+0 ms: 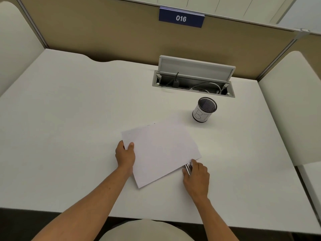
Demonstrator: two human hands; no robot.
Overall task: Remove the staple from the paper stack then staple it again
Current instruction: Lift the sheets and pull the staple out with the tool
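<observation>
A white paper stack (pixel 161 152) lies tilted on the white desk (pixel 69 119), near the front middle. My left hand (pixel 125 154) grips its left edge, thumb on top and fingers underneath. My right hand (pixel 197 178) is at the stack's lower right corner and holds a shiny metal tool (pixel 188 168), a stapler or a staple remover, I cannot tell which. The tool's tip sits at the paper's corner, partly under it. No staple is visible.
A mesh pen cup (pixel 205 109) with a white label stands behind the stack to the right. An open cable box (pixel 194 79) with its lid up is set into the desk at the back. Partition walls (pixel 104 32) enclose the desk on three sides.
</observation>
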